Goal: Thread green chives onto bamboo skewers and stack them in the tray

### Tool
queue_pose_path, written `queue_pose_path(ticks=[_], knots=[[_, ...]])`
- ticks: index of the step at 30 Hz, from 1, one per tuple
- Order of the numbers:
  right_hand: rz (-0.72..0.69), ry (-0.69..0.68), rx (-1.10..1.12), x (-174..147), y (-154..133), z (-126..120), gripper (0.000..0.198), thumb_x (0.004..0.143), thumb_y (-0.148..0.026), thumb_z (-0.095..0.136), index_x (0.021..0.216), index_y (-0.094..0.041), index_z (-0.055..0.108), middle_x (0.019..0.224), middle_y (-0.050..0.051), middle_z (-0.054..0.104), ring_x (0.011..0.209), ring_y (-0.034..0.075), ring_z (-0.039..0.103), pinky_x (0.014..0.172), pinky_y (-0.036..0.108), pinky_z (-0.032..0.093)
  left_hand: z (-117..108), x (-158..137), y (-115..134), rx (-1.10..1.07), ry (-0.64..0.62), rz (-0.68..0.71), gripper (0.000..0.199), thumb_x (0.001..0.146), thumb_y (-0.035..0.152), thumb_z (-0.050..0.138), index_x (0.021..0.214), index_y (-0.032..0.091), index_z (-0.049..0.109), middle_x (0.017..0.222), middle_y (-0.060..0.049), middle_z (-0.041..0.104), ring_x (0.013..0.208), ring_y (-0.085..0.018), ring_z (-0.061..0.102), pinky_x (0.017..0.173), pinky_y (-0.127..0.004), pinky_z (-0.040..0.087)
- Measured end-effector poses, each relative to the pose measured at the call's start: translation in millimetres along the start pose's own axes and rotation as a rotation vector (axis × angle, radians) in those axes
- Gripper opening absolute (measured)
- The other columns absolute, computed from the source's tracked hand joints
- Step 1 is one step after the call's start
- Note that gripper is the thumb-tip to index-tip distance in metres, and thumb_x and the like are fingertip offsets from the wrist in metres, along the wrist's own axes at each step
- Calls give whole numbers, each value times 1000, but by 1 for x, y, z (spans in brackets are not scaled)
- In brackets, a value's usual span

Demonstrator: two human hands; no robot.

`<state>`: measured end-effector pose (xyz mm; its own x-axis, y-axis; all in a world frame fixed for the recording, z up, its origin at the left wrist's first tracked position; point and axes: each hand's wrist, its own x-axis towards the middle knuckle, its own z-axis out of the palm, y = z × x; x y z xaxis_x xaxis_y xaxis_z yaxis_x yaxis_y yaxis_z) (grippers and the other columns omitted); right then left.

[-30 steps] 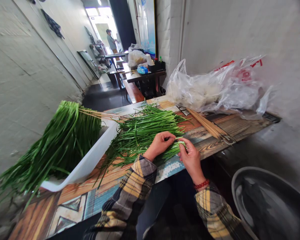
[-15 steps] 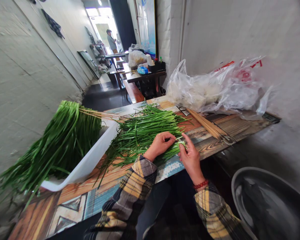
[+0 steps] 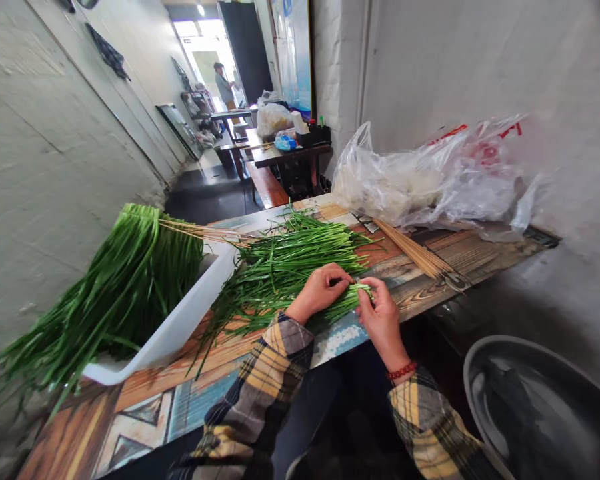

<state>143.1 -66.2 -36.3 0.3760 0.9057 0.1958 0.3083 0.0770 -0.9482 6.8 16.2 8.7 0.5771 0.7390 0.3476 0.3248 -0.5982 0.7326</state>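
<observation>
A pile of green garlic chives (image 3: 300,257) lies on the wood-patterned table (image 3: 195,407), pale stem ends to the right. My left hand (image 3: 325,290) is closed in a pinch on chives near their stem ends. Close beside it, my right hand (image 3: 380,313) has its thumb and fingers closed around the pale ends of the same chives. Whether a skewer is between the fingers cannot be made out. To the right lies a bundle of bamboo skewers (image 3: 413,250). More chives (image 3: 125,280) hang over a white tray (image 3: 180,327) at left, with several skewers (image 3: 205,231) at their upper end.
Clear plastic bags (image 3: 405,180) sit along the table's back right, against the wall. A large grey basin (image 3: 535,407) stands low on the right. Farther back are a second table (image 3: 270,157), a bench (image 3: 267,183) and a person (image 3: 224,85) by the doorway.
My right hand's raised index finger has curled down onto the chive ends, closing the grip. The left hand has hardly moved.
</observation>
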Motion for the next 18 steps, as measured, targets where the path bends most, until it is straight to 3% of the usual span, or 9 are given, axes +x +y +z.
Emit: queue_pose_path(ticks=[4,6,11,18], knots=[[0,-5,5,0,0,0,36,89,-47,48,109,-19,56,55,-4,55,43,12,53,45,22,43,-3,5,-15,112,218,-107,18,85,15,52,91,15,70,88,-6,67,81,-15,61,76,-27,47],[-1,1,3,0,0,0,38,88,-50,47,109,-19,57,55,-4,55,42,12,54,46,23,43,-3,8,-21,193,251,-107,19,85,12,52,91,15,69,89,-6,67,83,-16,60,77,-28,48],[-5,12,-26,0,0,1,41,88,-53,47,109,-19,58,57,-3,58,42,13,54,48,25,44,2,11,-23,463,187,-57,23,84,11,51,97,17,69,98,-8,66,93,-20,56,85,-34,46],[-7,6,-39,-1,1,1,42,89,-52,47,110,-18,58,52,-4,56,40,13,53,47,24,43,2,8,-17,685,100,-97,16,84,22,58,96,19,68,90,-8,61,87,-22,53,77,-34,44]])
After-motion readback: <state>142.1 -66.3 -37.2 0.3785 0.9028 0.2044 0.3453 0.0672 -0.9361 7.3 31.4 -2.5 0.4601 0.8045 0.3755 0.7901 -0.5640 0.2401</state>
